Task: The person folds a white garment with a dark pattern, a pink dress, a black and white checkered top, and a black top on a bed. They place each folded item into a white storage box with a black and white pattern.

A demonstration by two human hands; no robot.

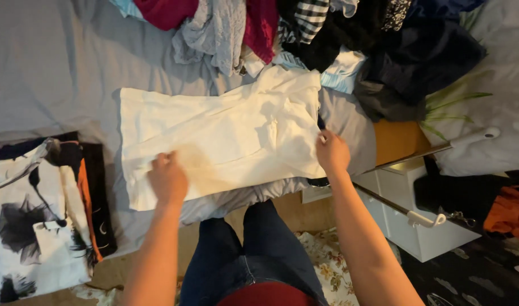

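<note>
A white garment lies spread flat on the grey bed sheet, its long side running left to right. My left hand rests palm down on its lower left part, fingers loosely together. My right hand pinches the garment's right edge near the bed's corner. At the left lies a stack of folded clothes, topped by a white piece with black flower print, with orange and black pieces beneath.
A heap of unfolded clothes in red, grey, checked and dark fabrics fills the bed's far side. A white drawer unit and a white-handled rod stand at the right. Orange cloth lies farther right.
</note>
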